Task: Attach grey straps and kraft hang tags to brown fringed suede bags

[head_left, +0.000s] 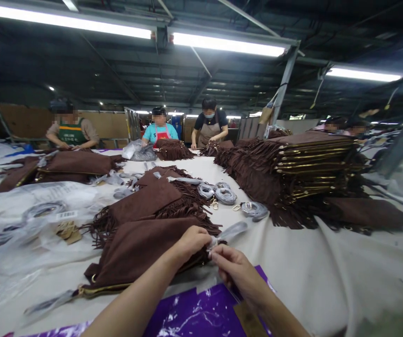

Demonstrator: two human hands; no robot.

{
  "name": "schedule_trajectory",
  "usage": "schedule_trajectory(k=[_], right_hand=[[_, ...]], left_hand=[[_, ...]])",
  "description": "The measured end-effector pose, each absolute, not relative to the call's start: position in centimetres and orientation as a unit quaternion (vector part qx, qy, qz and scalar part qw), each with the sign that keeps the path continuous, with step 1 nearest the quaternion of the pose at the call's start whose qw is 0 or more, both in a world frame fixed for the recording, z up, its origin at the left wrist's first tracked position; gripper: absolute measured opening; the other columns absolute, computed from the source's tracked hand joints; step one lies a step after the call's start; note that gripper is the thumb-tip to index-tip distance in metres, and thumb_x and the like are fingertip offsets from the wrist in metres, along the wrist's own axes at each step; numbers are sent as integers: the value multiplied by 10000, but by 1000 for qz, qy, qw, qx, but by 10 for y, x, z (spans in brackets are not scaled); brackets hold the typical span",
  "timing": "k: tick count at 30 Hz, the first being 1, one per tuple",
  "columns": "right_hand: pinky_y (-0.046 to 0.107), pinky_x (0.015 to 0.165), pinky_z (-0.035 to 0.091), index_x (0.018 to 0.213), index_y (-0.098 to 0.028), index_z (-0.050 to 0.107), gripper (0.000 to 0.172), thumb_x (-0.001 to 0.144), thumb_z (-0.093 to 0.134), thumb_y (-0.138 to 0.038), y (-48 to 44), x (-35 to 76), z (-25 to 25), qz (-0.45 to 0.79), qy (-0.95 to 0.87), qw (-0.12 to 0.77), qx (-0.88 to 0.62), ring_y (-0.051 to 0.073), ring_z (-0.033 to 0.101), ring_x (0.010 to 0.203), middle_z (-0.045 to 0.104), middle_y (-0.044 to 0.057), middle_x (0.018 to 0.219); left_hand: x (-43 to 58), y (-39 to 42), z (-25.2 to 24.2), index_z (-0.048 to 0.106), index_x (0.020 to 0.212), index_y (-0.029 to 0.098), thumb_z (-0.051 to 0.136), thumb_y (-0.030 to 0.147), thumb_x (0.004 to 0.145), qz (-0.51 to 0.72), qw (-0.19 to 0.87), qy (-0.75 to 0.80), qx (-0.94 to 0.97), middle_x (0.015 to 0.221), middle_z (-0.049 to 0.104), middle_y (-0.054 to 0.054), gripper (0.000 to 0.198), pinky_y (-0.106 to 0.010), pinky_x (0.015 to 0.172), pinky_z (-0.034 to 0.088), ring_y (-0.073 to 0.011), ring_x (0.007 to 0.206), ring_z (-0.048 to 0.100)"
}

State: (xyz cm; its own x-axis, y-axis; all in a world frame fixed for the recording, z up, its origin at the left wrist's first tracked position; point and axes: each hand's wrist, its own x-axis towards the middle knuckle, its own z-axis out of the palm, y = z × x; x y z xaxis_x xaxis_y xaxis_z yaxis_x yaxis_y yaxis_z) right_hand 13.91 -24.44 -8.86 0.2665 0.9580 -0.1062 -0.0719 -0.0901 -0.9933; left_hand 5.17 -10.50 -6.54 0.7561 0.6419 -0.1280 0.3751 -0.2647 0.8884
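A long table covered in pale cloth (303, 274) fills the scene. At right stands a tall stack of brown fringed bags (314, 157), gold zips showing along its side. Across the table, co-workers (208, 124) handle similar pieces. The near brown bag (141, 248) lies flat in front of the wearer, partly over a shiny purple sheet (190, 313). Both hands meet at its right end: the left hand (195, 241) pinches clear wrap (235, 229) there, while the right hand (230, 264) has thumb and finger closed on the wrap's lower part. Beyond lie wrapped coiled straps (224, 194) with small gold clips (215, 205).

The bag's left zip end already carries a wrapped tab (52, 301); the right end seems unfinished. The stack shows bare zips, so probably much remains, though its hidden sides cannot be judged.
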Motion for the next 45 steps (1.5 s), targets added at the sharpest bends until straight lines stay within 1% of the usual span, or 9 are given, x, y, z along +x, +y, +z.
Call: schedule_trajectory(k=[6, 11, 13, 17, 20, 23, 29, 35, 45], right_hand=[[181, 375, 279, 743, -180, 603, 387, 664, 696, -547, -215, 146, -96, 392, -350, 570, -631, 62, 400, 345, 504, -82, 433], [261, 493, 481, 747, -199, 639, 290, 782, 604, -486, -218, 147, -104, 271, -431, 568, -647, 151, 586, 465, 618, -17, 525], [287, 539, 509, 742, -206, 643, 273, 799, 595, -469, -218, 148, -105, 232, -451, 562, -653, 183, 625, 530, 651, 12, 565], [274, 557, 486, 697, -205, 628, 244, 799, 608, -426, -210, 150, -105, 203, -461, 556, -661, 181, 612, 571, 651, 15, 595], [260, 557, 472, 688, -195, 616, 258, 786, 620, -434, -205, 153, -104, 221, -468, 563, -645, 169, 591, 589, 632, 3, 621], [254, 526, 450, 755, -189, 624, 299, 816, 580, -479, -209, 153, -101, 226, -468, 566, -640, 153, 550, 535, 590, -17, 586], [252, 554, 395, 672, -203, 626, 264, 856, 553, -377, -226, 146, -93, 43, -526, 505, -683, 151, 520, 589, 567, 6, 632], [246, 558, 365, 694, -213, 653, 246, 878, 508, -288, -224, 134, -93, -32, -573, 442, -689, 132, 505, 555, 541, 1, 618], [251, 550, 328, 639, -212, 588, 226, 851, 512, -226, -228, 136, -100, -47, -570, 404, -714, 125, 476, 533, 524, -13, 599]], left_hand=[[47, -108, -79, 545, 611, 155, 534, 352, 664, 177, 544, 303, 763, 561, 448, 34, 204, -234, 529, 274, -119, 582, 396], [39, -104, -76, 582, 646, 144, 548, 328, 672, 160, 596, 274, 737, 569, 466, 36, 189, -233, 537, 278, -110, 573, 390], [34, -101, -73, 625, 709, 134, 553, 273, 647, 140, 619, 232, 737, 607, 509, 30, 168, -233, 579, 315, -115, 603, 422], [28, -98, -73, 637, 827, 130, 609, 202, 596, 130, 619, 175, 755, 724, 574, 20, 243, -230, 640, 361, -133, 693, 489], [30, -100, -77, 614, 792, 128, 629, 197, 584, 150, 583, 196, 774, 716, 557, 20, 220, -223, 592, 336, -133, 678, 481], [32, -97, -78, 616, 751, 119, 619, 208, 593, 154, 609, 204, 751, 678, 552, 18, 181, -232, 597, 334, -125, 646, 474], [27, -79, -74, 647, 906, 117, 668, 149, 529, 125, 710, 224, 655, 720, 603, 11, 379, -241, 641, 344, -118, 665, 509], [23, -79, -69, 652, 1020, 150, 677, 140, 572, 104, 742, 170, 640, 737, 583, 19, 448, -230, 621, 324, -103, 679, 491], [25, -81, -66, 741, 843, 128, 723, 195, 505, 124, 751, 218, 611, 713, 607, 2, 345, -242, 617, 317, -94, 624, 464]])
